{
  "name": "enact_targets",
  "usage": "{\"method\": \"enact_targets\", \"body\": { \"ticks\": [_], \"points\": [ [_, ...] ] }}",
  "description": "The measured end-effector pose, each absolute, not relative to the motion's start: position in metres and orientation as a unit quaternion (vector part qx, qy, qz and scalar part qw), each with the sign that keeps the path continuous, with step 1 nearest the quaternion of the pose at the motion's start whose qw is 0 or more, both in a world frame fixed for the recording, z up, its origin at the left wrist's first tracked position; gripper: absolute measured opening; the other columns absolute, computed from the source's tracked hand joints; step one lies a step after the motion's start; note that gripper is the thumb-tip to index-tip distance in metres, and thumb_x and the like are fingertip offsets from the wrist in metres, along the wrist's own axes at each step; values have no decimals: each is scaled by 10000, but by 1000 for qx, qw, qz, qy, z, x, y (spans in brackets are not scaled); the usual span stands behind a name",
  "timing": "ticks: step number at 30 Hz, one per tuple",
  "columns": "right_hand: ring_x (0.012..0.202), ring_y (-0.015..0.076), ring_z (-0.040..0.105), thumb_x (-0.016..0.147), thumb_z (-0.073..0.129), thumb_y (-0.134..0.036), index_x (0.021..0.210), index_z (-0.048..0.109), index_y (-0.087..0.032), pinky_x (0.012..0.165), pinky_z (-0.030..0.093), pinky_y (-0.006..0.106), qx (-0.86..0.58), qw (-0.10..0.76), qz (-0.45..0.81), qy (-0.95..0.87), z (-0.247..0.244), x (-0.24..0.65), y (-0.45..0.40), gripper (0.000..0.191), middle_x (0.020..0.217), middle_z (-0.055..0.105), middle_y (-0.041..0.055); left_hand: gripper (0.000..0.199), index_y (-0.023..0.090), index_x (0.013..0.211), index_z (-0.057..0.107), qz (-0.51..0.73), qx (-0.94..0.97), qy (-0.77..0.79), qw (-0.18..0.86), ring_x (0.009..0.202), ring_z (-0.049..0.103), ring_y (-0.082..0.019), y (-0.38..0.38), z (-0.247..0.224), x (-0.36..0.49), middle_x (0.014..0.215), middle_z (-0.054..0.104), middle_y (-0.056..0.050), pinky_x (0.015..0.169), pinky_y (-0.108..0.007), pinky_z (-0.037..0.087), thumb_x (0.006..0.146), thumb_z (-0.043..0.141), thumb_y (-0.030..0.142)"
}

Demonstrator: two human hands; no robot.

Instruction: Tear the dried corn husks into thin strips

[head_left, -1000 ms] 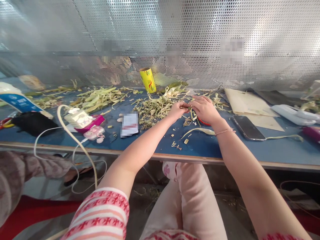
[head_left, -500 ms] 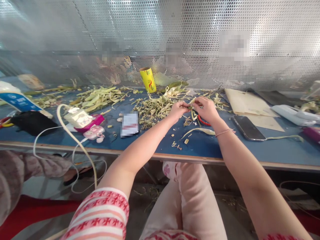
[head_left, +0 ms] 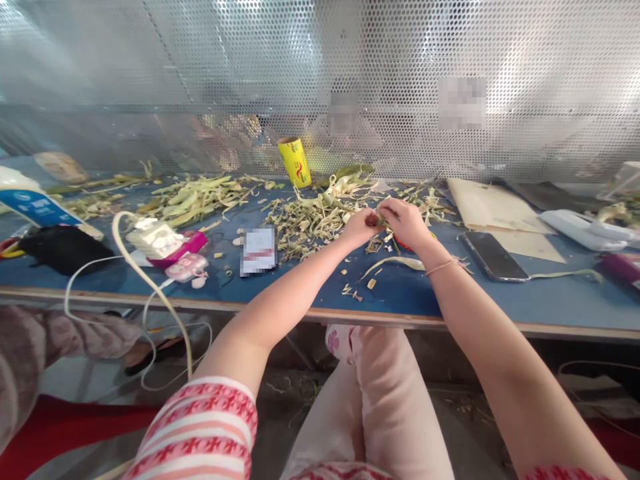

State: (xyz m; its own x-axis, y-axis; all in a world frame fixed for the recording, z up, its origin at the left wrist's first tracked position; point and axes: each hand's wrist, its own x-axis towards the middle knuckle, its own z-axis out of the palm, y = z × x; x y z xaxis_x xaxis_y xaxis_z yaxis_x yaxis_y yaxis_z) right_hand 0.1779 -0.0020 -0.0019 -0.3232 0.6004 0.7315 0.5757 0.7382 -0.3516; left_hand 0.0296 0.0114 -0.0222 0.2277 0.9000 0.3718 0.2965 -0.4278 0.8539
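Observation:
My left hand [head_left: 364,225] and my right hand [head_left: 403,219] meet above the blue tabletop [head_left: 300,287], fingertips close together. Both are closed in a pinch on a small piece of greenish plant, mostly hidden by the fingers. Just beneath my right hand shows part of a red ring-shaped thing [head_left: 401,243], possibly a scissors handle. To the left of and behind my hands spreads a heap of dry, pale green plant scraps [head_left: 305,223]. A long pale strip of leaf [head_left: 395,261] lies in front of my right hand.
A yellow cardboard tube [head_left: 295,163] stands at the back by the perforated metal wall [head_left: 400,60]. A phone [head_left: 493,255] and brown paper [head_left: 493,207] lie to the right. On the left are a charger with a cable [head_left: 157,238], a black pouch [head_left: 65,252] and a leaf pile [head_left: 200,197].
My hands have drawn closer together and curled further around the plant piece. Less of it and less of the red ring shows. The view has shifted slightly.

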Motion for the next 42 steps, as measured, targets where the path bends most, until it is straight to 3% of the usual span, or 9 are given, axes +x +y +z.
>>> {"method": "enact_targets", "body": {
  "ticks": [4, 12, 21, 26, 29, 34, 42],
  "points": [
    [736, 168, 585, 863, 466, -245, 838, 615, -204, 727, 452, 281, -361, 443, 21, -820, -2, 177, -4, 156, 779, 656, 43, 234, 185, 658, 484, 458, 720, 450, 263, 649, 528, -118, 7, -20, 29, 628, 541, 44, 667, -265, 408, 655, 718, 168],
    [741, 167, 552, 840, 496, -264, 828, 595, -201, 740, 449, 299, -400, 489, 38, -774, -4, 175, -1, 118, 766, 637, 35, 183, 219, 886, 451, 483, 632, 432, 426, 463, 538, -81, 4, -23, 36, 677, 571, 62, 547, -246, 452, 796, 599, 158],
    [728, 170, 590, 809, 552, -333, 793, 654, -202, 701, 480, 314, -428, 559, 108, -702, 2, 171, -3, 167, 790, 666, 36, 266, 223, 972, 593, 548, 635, 331, 433, 740, 617, -143, 8, -23, 36, 828, 615, -7, 757, -308, 499, 731, 698, 180],
    [697, 157, 577, 797, 557, -316, 795, 651, -196, 686, 472, 304, -444, 571, 116, -681, 4, 172, -3, 152, 754, 655, 27, 195, 215, 918, 592, 557, 635, 322, 427, 715, 638, -144, 9, -21, 32, 890, 618, -26, 744, -313, 515, 777, 695, 300],
    [665, 143, 555, 789, 561, -295, 794, 640, -190, 666, 455, 290, -456, 565, 121, -677, 4, 172, -4, 131, 705, 625, 10, 200, 215, 903, 589, 566, 656, 311, 392, 793, 642, -156, 10, -22, 29, 952, 628, -36, 771, -302, 510, 782, 693, 336],
    [547, 109, 466, 781, 578, -327, 776, 620, -195, 581, 403, 262, -458, 572, 143, -665, 2, 171, -1, 139, 568, 532, -36, 169, 208, 916, 600, 561, 693, 317, 323, 847, 636, -159, 5, -19, 29, 968, 649, -45, 787, -275, 490, 803, 669, 314],
    [459, 90, 389, 757, 612, -380, 746, 612, -202, 493, 322, 245, -466, 577, 178, -647, -1, 171, 2, 178, 489, 470, -65, 188, 211, 960, 603, 583, 679, 319, 313, 962, 625, -172, 3, -20, 31, 1008, 660, -57, 830, -275, 488, 799, 669, 280]
  ]
}}
